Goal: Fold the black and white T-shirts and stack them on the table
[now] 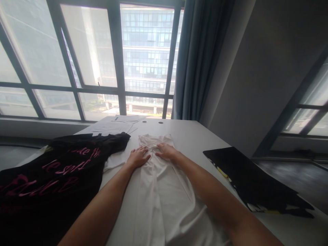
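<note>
A white garment (159,191) with long creases and a slanted seam on its right side lies lengthwise on the white table (189,131). Its narrow gathered end points towards the window, and its near end runs out of the picture. I cannot tell whether it is trousers or a dress. My left hand (139,156) rests palm down on the garment's left edge just below the gathers, fingers stretched out. Opposite it, my right hand (165,151) lies flat on the right side, fingers open. Cloth puckers between the two hands.
A black T-shirt (89,177) with pink lettering is spread at the left, over some white cloth (115,160). Folded black clothing (256,177) lies along the right edge. Paper sheets (112,126) and two cable holes are at the far end, near a grey-blue curtain (200,61).
</note>
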Motion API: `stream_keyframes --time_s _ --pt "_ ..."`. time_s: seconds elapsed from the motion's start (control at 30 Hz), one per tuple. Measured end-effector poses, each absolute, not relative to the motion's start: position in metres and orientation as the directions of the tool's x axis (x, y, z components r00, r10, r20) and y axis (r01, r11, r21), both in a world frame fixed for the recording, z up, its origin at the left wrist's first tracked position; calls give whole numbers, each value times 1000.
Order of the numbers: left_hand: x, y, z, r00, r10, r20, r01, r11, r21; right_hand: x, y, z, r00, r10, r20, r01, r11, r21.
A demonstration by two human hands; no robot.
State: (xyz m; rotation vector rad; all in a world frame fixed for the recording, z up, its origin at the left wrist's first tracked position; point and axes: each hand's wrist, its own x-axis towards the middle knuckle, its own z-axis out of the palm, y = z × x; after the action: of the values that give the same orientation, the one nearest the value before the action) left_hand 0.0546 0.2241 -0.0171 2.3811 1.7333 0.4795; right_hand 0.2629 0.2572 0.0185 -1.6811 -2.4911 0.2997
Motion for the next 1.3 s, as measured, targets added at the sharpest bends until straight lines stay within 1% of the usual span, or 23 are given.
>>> stream_keyframes --time_s 0.07,0.2,0.27,0.37,0.47,0.57,0.7,0.77,0.87,0.97,1.07,1.17,1.3 --pt "54 226 -18 274 946 173 896 -317 311 256 249 12 -401 916 8 889 391 -241" --pt "53 230 -22 216 936 277 886 -307 348 241 250 0 -404 909 -102 897 371 -240" --pt "53 230 -23 190 926 326 872 -311 377 240 261 -2 -371 921 -121 915 340 -218" --pt "52 229 -23 215 913 347 858 -346 379 247 286 -3 -278 955 -105 949 256 -182" --pt "52 226 -22 281 903 324 852 -391 349 256 306 0 -181 983 -18 975 177 -136" --pt "50 226 -23 330 897 294 850 -418 322 264 304 6 -83 995 52 991 88 -104" --pt "49 225 -24 337 896 290 854 -420 307 277 268 15 65 997 -33 994 -68 -81" --pt "50 224 -24 346 878 330 842 -446 303 287 243 19 111 990 -83 989 -119 -86" --pt "51 219 -23 414 804 426 776 -556 297 302 205 20 65 982 -179 985 -92 -144" --pt "54 213 -24 486 748 453 705 -641 303 308 176 17 -9 969 -246 983 -36 -177" --pt "57 207 -26 513 742 432 692 -655 303 310 164 14 -2 965 -263 988 -39 -150" --pt "59 203 -28 524 743 417 692 -657 301 318 169 14 -49 959 -281 990 10 -138" --pt "62 202 -30 534 748 395 694 -654 300 336 188 9 -95 972 -216 986 63 -152"
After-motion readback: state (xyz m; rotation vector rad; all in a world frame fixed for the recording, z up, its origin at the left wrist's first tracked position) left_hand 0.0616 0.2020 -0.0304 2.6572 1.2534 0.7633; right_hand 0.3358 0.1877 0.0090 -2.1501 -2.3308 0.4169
